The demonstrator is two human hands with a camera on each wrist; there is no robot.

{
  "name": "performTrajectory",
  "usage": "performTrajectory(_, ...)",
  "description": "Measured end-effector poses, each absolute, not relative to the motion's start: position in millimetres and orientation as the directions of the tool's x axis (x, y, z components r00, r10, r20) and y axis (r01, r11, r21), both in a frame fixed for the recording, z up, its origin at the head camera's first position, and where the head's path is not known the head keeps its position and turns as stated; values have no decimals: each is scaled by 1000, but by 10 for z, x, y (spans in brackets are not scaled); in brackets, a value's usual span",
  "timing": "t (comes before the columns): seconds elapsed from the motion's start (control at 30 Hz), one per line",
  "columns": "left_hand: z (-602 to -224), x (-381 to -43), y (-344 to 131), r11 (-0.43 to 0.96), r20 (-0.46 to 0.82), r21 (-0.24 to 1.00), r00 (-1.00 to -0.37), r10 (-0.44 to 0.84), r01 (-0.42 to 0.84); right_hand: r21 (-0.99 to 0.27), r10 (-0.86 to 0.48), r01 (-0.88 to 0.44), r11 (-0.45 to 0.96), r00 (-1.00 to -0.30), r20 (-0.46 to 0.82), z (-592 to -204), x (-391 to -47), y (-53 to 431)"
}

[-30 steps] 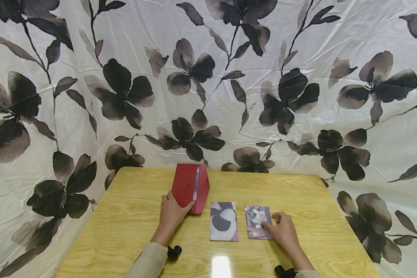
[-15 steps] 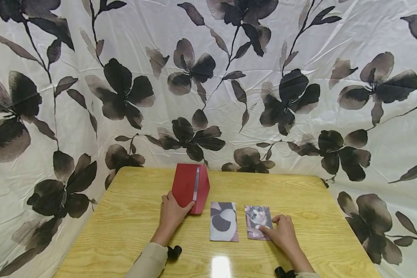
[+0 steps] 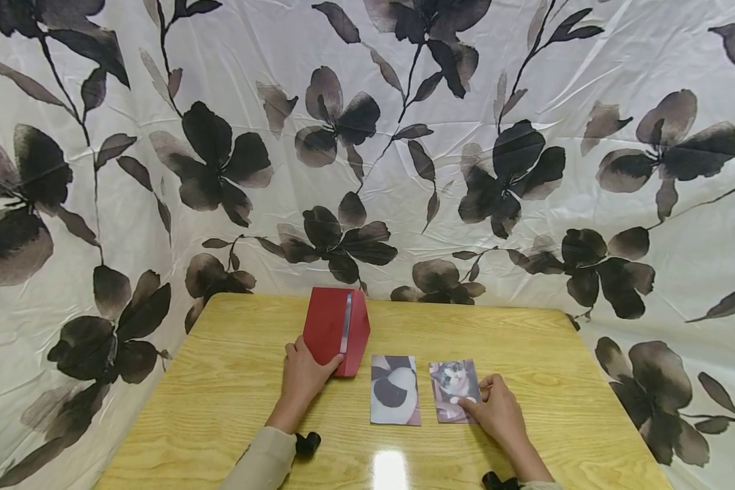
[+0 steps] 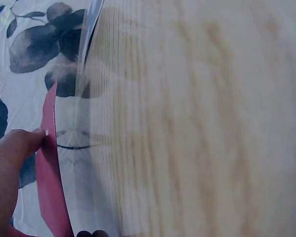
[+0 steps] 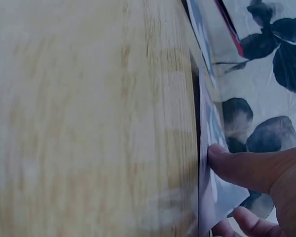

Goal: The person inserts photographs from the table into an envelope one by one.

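Note:
My left hand grips a red envelope by its near end, thumb on top near a silvery strip. In the left wrist view the thumb lies against the envelope, which is tilted up from the table. My right hand pinches a cat photo at its right side, thumb on the picture and fingers at the edge. The right wrist view has this photo slightly raised, with a dark gap below its edge. Between the hands a second photo, with black and white shapes, lies flat.
The wooden table carries the envelope and both photos. Behind it hangs a white cloth with dark printed flowers, close to the table's far edge. A dark wrist device sits by the left cuff.
My right thumb has slid a little left and down on the cat photo, and the photo has shifted and tilted slightly. My left hand and the envelope have stayed nearly still.

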State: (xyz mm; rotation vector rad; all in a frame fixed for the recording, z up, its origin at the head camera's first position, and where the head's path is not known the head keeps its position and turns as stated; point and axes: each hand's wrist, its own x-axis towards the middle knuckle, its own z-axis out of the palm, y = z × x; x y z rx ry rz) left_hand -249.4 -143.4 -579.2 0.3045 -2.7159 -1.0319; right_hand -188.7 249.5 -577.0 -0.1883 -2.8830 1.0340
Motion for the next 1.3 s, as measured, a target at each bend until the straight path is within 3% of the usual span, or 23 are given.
performTrajectory(0.37, -5796, -2496, -1437, 731, 132, 672, -953, -274, -117, -769, 71, 58, 636, -997, -17, -5727, -1885, 2558)
performTrajectory(0.8, -5807, -2498, -1438, 737, 129, 666, -955, -269, -118, -845, 101, 41, 533, -995, 16, -5690, -1988, 2543)
performTrajectory(1.3, -5790, -2496, -1430, 738, 135, 665, -954, -269, -114, -949, 163, -38, 313, -982, 93, -5555, -2256, 2275)
